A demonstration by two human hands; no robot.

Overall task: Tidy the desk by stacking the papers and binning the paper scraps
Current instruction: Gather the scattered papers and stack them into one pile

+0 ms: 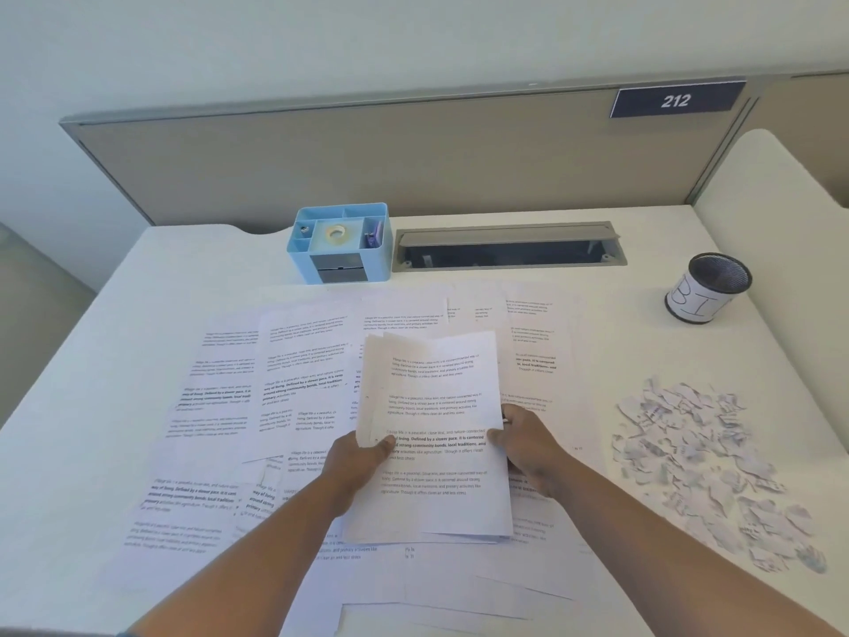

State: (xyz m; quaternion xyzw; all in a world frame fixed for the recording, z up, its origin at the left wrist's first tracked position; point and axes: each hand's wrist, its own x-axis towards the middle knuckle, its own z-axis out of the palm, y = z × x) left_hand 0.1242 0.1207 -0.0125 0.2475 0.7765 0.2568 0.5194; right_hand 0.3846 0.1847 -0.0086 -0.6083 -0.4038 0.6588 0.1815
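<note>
A sheaf of printed papers [436,406] is held up over the desk's middle. My left hand [356,462] grips its left edge, thumb on top. My right hand [528,443] grips its right edge, thumb on the front sheet. Several loose printed sheets [257,397] lie spread flat under and around the sheaf. A heap of torn paper scraps [707,466] lies on the desk at the right. A black mesh cup with a white label reading BIN [707,287] stands at the back right.
A light blue desk organiser [340,243] holding a tape roll stands at the back centre. Beside it is a grey cable slot [507,246] in the white desk [620,305]. A beige partition [367,163] closes the back; a curved white divider [781,200] stands at the right.
</note>
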